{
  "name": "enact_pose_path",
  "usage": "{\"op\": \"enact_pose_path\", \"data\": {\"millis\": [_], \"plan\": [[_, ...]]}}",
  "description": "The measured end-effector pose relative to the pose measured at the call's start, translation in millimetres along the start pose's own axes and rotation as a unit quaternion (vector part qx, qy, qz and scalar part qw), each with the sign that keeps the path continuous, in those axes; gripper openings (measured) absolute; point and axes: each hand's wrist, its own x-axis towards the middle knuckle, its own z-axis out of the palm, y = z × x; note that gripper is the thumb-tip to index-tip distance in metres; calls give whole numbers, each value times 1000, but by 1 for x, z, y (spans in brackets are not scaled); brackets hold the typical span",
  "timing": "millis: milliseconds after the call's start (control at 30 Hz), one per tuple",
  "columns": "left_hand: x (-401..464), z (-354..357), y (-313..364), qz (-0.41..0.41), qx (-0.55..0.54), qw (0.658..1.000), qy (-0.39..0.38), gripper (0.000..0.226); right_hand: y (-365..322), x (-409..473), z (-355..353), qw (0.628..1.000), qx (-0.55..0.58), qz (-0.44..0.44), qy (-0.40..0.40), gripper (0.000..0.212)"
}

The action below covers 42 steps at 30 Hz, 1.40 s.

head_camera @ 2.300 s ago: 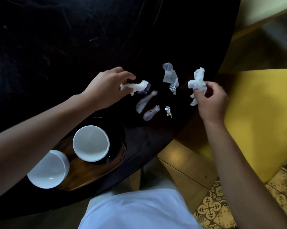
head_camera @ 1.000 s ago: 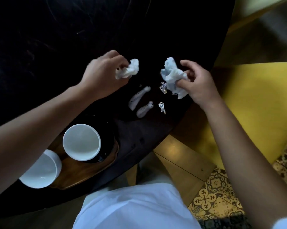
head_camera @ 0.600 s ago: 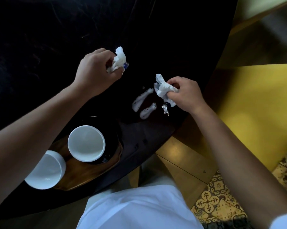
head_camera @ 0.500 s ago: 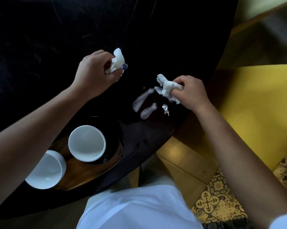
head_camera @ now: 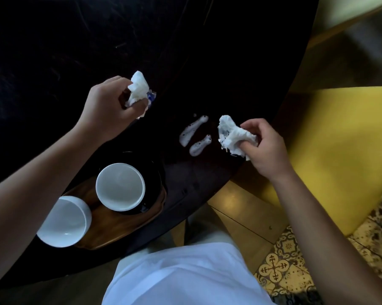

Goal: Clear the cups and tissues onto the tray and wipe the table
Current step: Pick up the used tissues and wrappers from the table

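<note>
Since a moment ago, the right hand has carried its crumpled white tissue wad down beside two white smears; the left hand grips another crumpled tissue.

I see two white cups upright on the wooden tray at the dark table's near edge — one on a black saucer. Two crumpled white tissues are off the tray — one clutched in each fist.
</note>
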Motion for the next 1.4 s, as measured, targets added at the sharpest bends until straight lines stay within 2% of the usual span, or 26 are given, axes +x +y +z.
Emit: {"op": "enact_pose_path", "data": {"millis": [100,200,300,433,600,767,867,967,1033,1133,1267,1400], "plan": [[-17,-5,-7,-34,-9,999,4,29,3,-10,14,1000,1,22,-18,60],[-38,-15,-15,-56,-27,998,15,31,4,-12,25,999,-20,13,-38,70],[-63,-27,-24,-81,-39,996,24,30,4,-11,31,997,-57,-3,-60,64],[-99,-40,-36,-108,-28,993,35,26,6,-10,34,989,-127,-32,-74,41],[-140,-51,-48,-158,-52,983,78,30,8,-10,40,988,-141,-35,-46,22],[-181,-55,-43,-211,-87,966,124,24,14,-12,42,992,-122,-8,-22,19],[-203,-49,-25,-225,-133,955,143,17,14,-18,41,997,-59,45,-9,19],[-234,-37,-11,-220,-155,953,139,10,10,-29,34,995,14,89,36,21],[-258,-32,-8,-229,-170,948,140,5,8,-42,28,994,38,86,54,23],[-301,-22,-12,-251,-186,939,146,12,-3,-73,33,995,68,63,47,26],[-359,-2,-21,-268,-230,923,153,10,-19,-119,67,995,87,38,31,23],[-400,12,-41,-314,-280,891,169,15,-31,-166,111,996,82,5,37,25]]}}
